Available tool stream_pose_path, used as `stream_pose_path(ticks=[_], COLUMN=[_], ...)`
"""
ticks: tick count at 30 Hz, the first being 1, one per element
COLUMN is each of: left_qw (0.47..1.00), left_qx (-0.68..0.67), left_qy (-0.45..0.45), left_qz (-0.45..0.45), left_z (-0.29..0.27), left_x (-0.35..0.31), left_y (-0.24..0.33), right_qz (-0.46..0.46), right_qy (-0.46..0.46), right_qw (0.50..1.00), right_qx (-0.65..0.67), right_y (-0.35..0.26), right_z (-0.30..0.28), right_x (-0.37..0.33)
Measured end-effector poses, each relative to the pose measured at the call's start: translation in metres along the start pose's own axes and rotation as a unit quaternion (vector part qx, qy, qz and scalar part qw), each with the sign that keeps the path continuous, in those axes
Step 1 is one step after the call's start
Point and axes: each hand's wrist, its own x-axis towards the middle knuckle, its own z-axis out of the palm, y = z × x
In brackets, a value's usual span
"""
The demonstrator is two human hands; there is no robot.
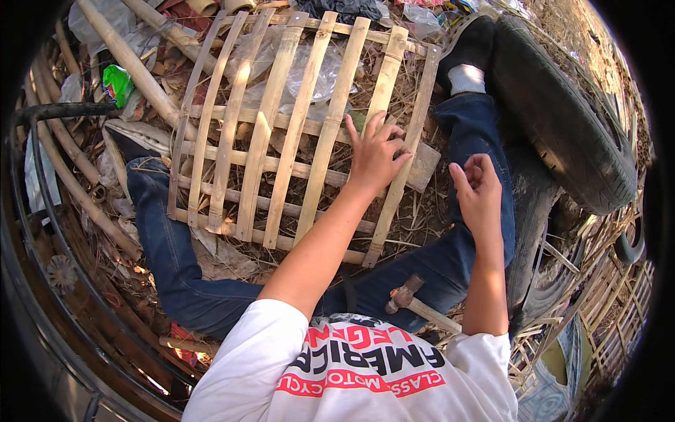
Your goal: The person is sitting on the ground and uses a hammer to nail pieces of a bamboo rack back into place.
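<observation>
A panel of pale bamboo slats (257,141) nailed across several crosspieces lies between my outstretched legs. My left hand (378,156) rests over its right side with the fingers spread, touching the slats near a crossing. Above my right thigh, apart from the panel, hovers my right hand (479,188). Its fingers are curled in toward the thumb, and whatever they hold, if anything, is too small to make out. A hammer (427,309) lies across my lap, its metal head on my jeans. Under the panel's right edge sits a flat wooden block (424,167).
An old tyre (562,116) leans at the right beside my leg. Long bamboo poles (126,63) lie at the upper left, and a black metal frame (67,110) curves along the left. Plastic scraps (320,74) and dry straw litter the ground. Woven bamboo (626,309) stands at lower right.
</observation>
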Motion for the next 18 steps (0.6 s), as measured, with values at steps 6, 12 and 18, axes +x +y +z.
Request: stream_pose_path(ticks=[6, 12, 18], left_qw=[1.0, 1.0, 1.0], left_qx=[-0.008, -0.002, -0.009], left_qy=[-0.007, -0.008, -0.001], left_qz=[0.0, -0.005, -0.005], left_z=[0.002, 0.0, 0.002], left_x=[0.002, 0.0, 0.001], left_y=[0.003, 0.0, -0.001], right_qz=[-0.13, -0.073, 0.003], right_qy=[-0.213, -0.198, -0.219], right_qw=[0.932, 0.934, 0.95], right_qx=[-0.262, -0.289, -0.225], right_y=[0.024, 0.066, 0.049], right_z=[-0.076, -0.066, -0.066], right_x=[-0.172, -0.251, -0.246])
